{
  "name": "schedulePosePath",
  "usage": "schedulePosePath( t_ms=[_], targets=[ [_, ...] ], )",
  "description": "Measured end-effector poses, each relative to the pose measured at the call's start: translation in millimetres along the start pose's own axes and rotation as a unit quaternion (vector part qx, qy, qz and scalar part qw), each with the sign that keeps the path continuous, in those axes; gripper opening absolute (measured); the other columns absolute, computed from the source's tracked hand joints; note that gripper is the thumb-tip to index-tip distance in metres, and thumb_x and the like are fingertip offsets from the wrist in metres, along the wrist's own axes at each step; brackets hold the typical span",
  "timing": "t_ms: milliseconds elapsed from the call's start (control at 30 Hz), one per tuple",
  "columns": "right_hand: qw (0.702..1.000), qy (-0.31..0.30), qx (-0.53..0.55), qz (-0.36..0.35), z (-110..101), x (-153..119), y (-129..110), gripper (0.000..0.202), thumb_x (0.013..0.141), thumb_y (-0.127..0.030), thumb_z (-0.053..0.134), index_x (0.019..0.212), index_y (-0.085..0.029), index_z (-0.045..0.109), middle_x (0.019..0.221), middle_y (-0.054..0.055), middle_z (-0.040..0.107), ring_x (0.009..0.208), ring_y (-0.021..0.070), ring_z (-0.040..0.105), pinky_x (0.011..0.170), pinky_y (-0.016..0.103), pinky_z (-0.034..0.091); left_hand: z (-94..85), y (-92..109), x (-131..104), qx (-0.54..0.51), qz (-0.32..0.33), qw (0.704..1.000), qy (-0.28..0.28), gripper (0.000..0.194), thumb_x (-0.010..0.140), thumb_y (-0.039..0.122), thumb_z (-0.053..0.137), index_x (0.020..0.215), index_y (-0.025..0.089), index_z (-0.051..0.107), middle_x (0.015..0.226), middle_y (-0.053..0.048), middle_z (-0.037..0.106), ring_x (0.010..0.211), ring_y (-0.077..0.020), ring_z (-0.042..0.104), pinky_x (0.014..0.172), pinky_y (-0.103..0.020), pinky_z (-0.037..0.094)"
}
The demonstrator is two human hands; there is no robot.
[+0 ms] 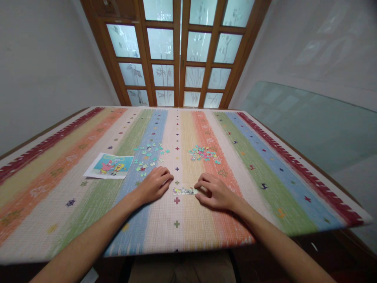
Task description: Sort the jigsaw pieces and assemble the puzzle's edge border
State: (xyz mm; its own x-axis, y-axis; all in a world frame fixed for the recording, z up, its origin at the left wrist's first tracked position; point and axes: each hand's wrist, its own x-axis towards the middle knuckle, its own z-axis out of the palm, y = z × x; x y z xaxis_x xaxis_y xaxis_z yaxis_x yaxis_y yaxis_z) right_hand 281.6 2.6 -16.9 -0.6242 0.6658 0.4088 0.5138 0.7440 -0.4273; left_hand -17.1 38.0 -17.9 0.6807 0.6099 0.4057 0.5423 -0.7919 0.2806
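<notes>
A short assembled strip of jigsaw puzzle (183,191) lies flat on the striped tablecloth in front of me. My right hand (216,191) is at its right end, with thumb and fingertips closed about that end. To the left of the strip, my left hand (154,182) rests on the cloth, fingers curled and held together, apart from the strip. Whatever may be under those fingertips is hidden. Loose light-blue puzzle pieces (154,159) are scattered beyond my left hand. A denser pile of mixed-colour pieces (203,153) lies beyond my right hand.
A printed cartoon picture (110,166) lies left of the loose pieces. The striped tablecloth (165,232) covers the table up to its near edge. Wooden doors with glass panes (179,51) stand beyond the far edge. A glass panel (309,122) is at the right wall.
</notes>
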Motion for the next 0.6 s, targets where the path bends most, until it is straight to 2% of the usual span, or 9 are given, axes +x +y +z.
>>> schedulePosePath(
  t_ms=[233, 433, 600],
  targets=[
    [1.000, 0.002, -0.002, -0.001, 0.7, -0.4, 1.0, 0.013, 0.091, -0.027, 0.061, 0.097, -0.019, 0.069, 0.091, 0.008, 0.062, 0.083, 0.0219, 0.059, 0.074, 0.036, 0.049, -6.8, -6.5, -0.9, 0.028, -0.011, 1.000, 0.002, 0.023, 0.103, 0.023, 0.045, 0.105, 0.019, 0.067, 0.098, -0.009, 0.066, 0.090, -0.0232, 0.059, 0.083, -0.040, 0.047],
    [1.000, 0.001, -0.003, -0.003, -1.0, -0.5, 0.7, 0.013, 0.091, -0.027, 0.062, 0.098, -0.019, 0.069, 0.091, 0.008, 0.063, 0.084, 0.0216, 0.060, 0.075, 0.036, 0.049, -38.7, -34.8, -8.4, 0.104, -0.080, 0.991, 0.036, 0.023, 0.097, 0.034, 0.053, 0.107, 0.020, 0.068, 0.094, -0.007, 0.065, 0.091, -0.0257, 0.060, 0.087, -0.041, 0.047],
    [1.000, -0.006, 0.003, 0.004, -0.4, -1.2, 2.6, 0.013, 0.091, -0.026, 0.062, 0.099, -0.019, 0.069, 0.092, 0.008, 0.063, 0.084, 0.0218, 0.060, 0.076, 0.036, 0.049, -59.6, -58.2, -18.5, 0.136, -0.147, 0.979, 0.033, 0.028, 0.088, 0.040, 0.059, 0.104, 0.020, 0.070, 0.089, -0.007, 0.063, 0.091, -0.0283, 0.060, 0.086, -0.042, 0.047]
  ],
)
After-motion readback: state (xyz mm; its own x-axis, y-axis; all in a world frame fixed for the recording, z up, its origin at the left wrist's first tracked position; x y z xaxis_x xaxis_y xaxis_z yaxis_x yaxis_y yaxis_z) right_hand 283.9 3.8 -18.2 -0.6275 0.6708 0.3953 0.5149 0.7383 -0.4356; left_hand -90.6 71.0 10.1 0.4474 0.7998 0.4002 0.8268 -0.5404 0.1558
